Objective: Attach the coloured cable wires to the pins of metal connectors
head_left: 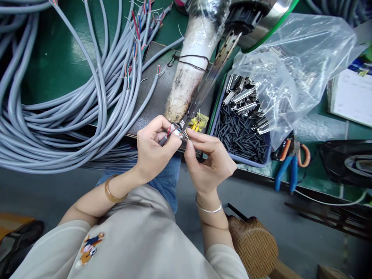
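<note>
My left hand (155,151) is closed on the end of a grey cable (163,140), its thin coloured wires fanned out at the fingertips. Those wires meet a small metal multi-pin connector (185,134). The thumb and forefinger of my right hand (210,161) pinch the connector's right end. Directly above comes down the dark tip of a soldering iron (195,104), very close to the pins; whether it touches them I cannot tell. Behind the tip, a stained white wrapped tube (187,66) opens toward the work. Yellow pieces (198,123) lie just past my right fingers.
At left, a big bundle of grey cables (95,93) with stripped ends covers the green table. To the right, a blue bin (269,155) holds short black tubes (238,133) and metal connectors (244,97) under a clear plastic bag (302,73). Cutters with blue handles (286,170) hang at the edge.
</note>
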Available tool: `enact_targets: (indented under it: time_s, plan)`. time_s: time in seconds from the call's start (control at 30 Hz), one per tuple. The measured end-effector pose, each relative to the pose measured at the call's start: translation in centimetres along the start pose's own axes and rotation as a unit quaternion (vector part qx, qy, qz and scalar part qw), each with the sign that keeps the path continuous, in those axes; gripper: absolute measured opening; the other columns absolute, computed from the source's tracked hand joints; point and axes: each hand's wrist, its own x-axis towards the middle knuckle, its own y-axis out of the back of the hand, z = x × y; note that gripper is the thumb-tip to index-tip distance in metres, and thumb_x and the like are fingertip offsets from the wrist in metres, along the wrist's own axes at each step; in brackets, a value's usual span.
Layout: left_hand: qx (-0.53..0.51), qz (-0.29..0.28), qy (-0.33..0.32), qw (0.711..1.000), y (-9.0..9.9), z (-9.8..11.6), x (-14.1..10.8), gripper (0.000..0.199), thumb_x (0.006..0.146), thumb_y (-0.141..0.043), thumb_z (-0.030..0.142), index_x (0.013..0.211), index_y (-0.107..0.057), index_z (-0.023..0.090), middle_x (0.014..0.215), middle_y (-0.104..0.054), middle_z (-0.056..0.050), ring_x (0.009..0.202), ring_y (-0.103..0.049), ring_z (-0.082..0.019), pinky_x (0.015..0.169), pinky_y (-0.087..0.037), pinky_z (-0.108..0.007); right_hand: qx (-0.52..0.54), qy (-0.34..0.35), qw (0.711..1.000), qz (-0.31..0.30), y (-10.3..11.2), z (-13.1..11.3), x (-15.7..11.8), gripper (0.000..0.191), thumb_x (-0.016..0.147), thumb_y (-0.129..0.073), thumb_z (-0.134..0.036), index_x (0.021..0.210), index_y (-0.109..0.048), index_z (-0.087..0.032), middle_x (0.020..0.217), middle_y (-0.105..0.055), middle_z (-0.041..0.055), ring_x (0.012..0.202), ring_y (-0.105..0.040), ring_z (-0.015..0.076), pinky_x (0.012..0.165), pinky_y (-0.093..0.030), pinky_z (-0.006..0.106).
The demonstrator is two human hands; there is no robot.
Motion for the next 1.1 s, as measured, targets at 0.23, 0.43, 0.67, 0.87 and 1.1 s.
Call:
enact_targets:
  time_s: [0.23,0.43,0.67,0.87,1.1]
  plan:
    - [-0.027,-0.016,0.001,1.000,-0.2,0.7,0.1,0.020,0.074,-0.067,0.013,0.067,-0.050,0.020,0.053,-0.049,0.009,0.037,-0.039,-0.003,0.036,-0.026,-0.018,-0.017,0.009,1.000,-0.006,0.2,-0.3,0.5,0.019,0.085,-0.074,-0.008,0.093,-0.067,-0.024,0.104,-0.081,0.0014,0.089,-0.079,0.0170,0.078,-0.064,0.031]
    - [-0.030,-0.018,0.022,0.999,0.1,0.6,0.1,0.021,0.072,-0.070,0.014,0.067,-0.051,0.020,0.053,-0.048,0.009,0.038,-0.039,-0.002,0.038,-0.028,-0.017,-0.046,0.035,0.998,0.003,0.2,-0.6,0.2,0.018,0.085,-0.073,-0.009,0.089,-0.062,-0.024,0.108,-0.082,0.0023,0.084,-0.079,0.0152,0.073,-0.064,0.026]
    - [-0.038,-0.027,0.029,0.998,0.3,0.3,-0.1,0.022,0.073,-0.074,0.018,0.068,-0.053,0.018,0.058,-0.054,0.008,0.043,-0.042,-0.002,0.042,-0.036,-0.015,-0.046,0.023,0.999,-0.005,0.2,-0.5,-0.3,0.018,0.086,-0.073,-0.009,0.090,-0.063,-0.023,0.103,-0.082,0.0027,0.086,-0.079,0.0156,0.074,-0.064,0.026]
    - [-0.079,-0.045,0.033,0.995,0.7,0.3,-0.4,0.022,0.073,-0.078,0.019,0.071,-0.056,0.018,0.062,-0.057,0.006,0.043,-0.045,-0.002,0.043,-0.039,-0.015,0.044,-0.061,0.997,-0.015,0.2,-0.5,-0.4,0.015,0.087,-0.071,-0.010,0.090,-0.065,-0.023,0.098,-0.081,0.0005,0.089,-0.079,0.0163,0.073,-0.066,0.029]
    - [-0.044,-0.042,0.063,0.996,1.3,0.5,-0.4,0.013,0.071,-0.074,0.012,0.072,-0.061,0.015,0.061,-0.058,0.006,0.043,-0.048,-0.002,0.040,-0.037,-0.014,-0.075,0.051,0.996,-0.004,0.0,-0.7,-0.7,0.020,0.085,-0.073,-0.005,0.092,-0.065,-0.023,0.102,-0.082,0.0026,0.088,-0.080,0.0147,0.077,-0.064,0.024]
